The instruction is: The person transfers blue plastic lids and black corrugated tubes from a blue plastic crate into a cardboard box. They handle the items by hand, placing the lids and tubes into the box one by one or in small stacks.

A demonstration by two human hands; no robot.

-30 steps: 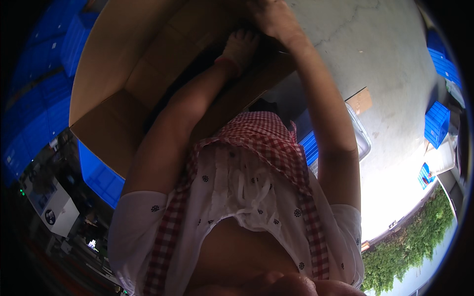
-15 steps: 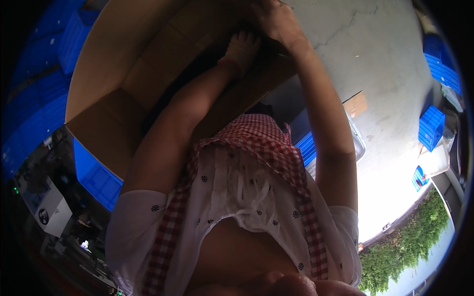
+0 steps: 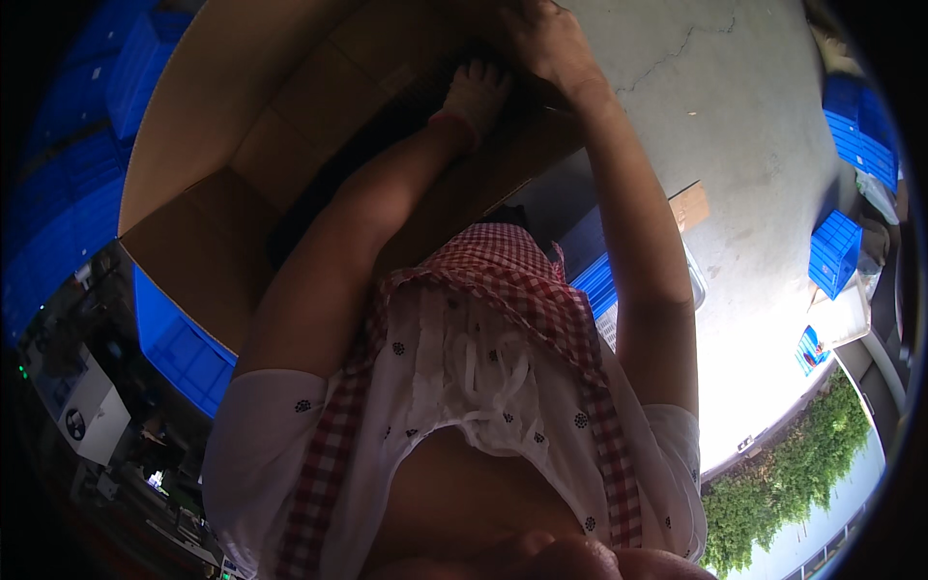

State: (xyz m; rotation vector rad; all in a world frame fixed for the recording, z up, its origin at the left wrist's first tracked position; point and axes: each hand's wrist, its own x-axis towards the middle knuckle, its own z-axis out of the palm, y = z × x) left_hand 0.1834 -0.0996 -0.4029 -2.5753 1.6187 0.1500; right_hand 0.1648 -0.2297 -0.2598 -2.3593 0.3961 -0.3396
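A big open cardboard box (image 3: 208,217) lies in front of me, its inside in deep shadow. My left hand (image 3: 477,95) reaches down into it, fingers spread and laid flat on a dark, long piece (image 3: 333,184) whose kind I cannot make out. Over the right end of the box is my right hand (image 3: 551,46), close to the upper edge of the picture. Its fingers bend down into the shadow, and whatever they grip is hidden.
Blue plastic crates (image 3: 72,213) are stacked along the left, and another blue crate (image 3: 184,343) stands beside the box. On the concrete floor (image 3: 744,126) at right lies a cardboard scrap (image 3: 689,205). Farther right stands a blue crate (image 3: 835,253).
The box and surroundings sit slightly farther left in the picture. Both hands keep nearly the same places, the left flat inside the box and the right at its end.
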